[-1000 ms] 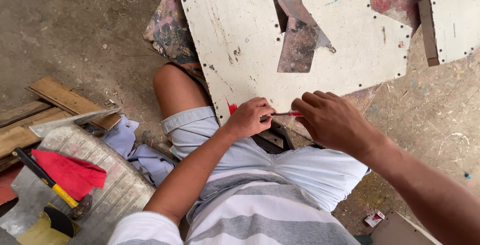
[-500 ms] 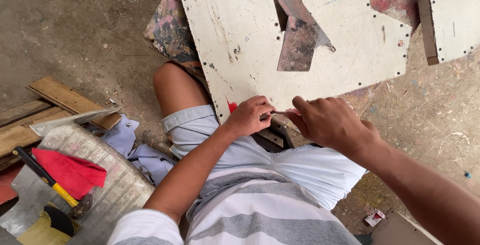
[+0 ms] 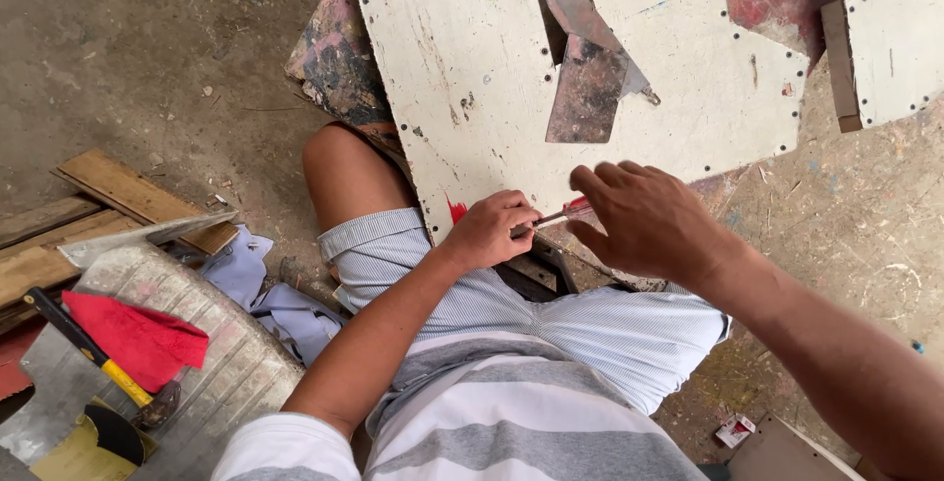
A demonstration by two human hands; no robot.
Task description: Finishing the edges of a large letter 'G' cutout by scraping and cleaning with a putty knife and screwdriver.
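Since the earlier frame, the right hand (image 3: pixel 649 220) has opened: its fingers, previously bunched at the tool, now spread above the lower edge of the white board (image 3: pixel 472 78), and the view sits slightly closer. The left hand (image 3: pixel 492 230) is closed around a thin tool (image 3: pixel 560 213) with a red part at its far end; the tool lies almost level, pointing right, at the board's lower edge. The grip of the right hand is apart, fingers extended, and covers the tool's far end; contact with the tool cannot be determined. The board rests tilted across the person's bare knee (image 3: pixel 339 161) and striped shorts (image 3: pixel 551 314), with small holes along its rim and a red mark (image 3: pixel 456 210) near the left hand. A dark metal scraper blade (image 3: pixel 588 83) lies on the board, well apart from both hands. On the floor at left: wooden planks (image 3: pixel 118 196), a pale blue cloth (image 3: pixel 246 279), and a ribbed sheet (image 3: pixel 197 343) carrying a red rag (image 3: pixel 138 338) and a hammer (image 3: pixel 98 363) with a yellow-and-black handle. A second white panel (image 3: pixel 890 48) sits at upper right.
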